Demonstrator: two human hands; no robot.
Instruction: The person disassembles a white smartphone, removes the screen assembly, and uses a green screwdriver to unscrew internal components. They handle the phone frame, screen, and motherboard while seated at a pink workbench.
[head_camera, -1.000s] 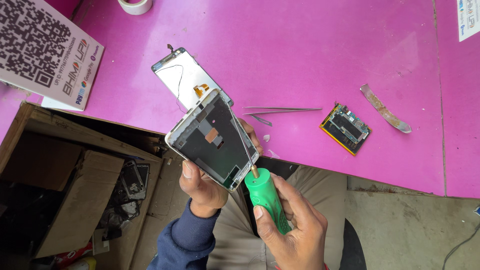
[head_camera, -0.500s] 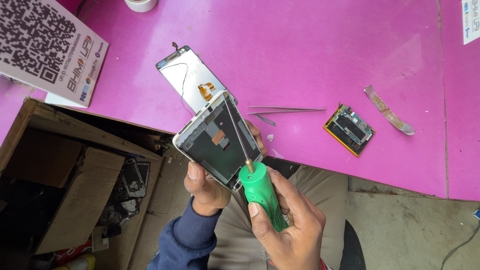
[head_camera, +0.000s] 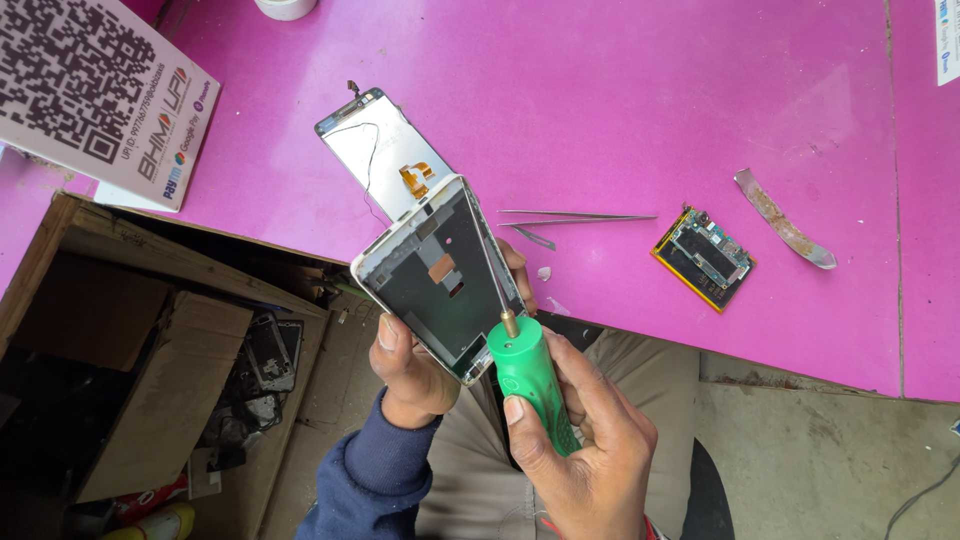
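My left hand (head_camera: 412, 365) grips an opened phone frame (head_camera: 440, 280), silver-rimmed with a dark inside, tilted over the table's front edge. My right hand (head_camera: 580, 440) holds a green-handled screwdriver (head_camera: 530, 385); its thin metal shaft reaches up across the frame's inside. Just behind the frame, a detached phone screen panel (head_camera: 375, 150) with an orange flex cable lies flat on the pink table (head_camera: 620, 100).
Metal tweezers (head_camera: 575, 217), a green circuit board (head_camera: 705, 258) and a worn metal pry strip (head_camera: 782, 218) lie on the table to the right. A printed card (head_camera: 95, 95) sits far left. An open wooden drawer (head_camera: 150, 350) with cardboard and phone parts is lower left.
The view has shifted slightly; the frame and screwdriver stay together in my hands, with the screwdriver shaft still over the frame's inside.
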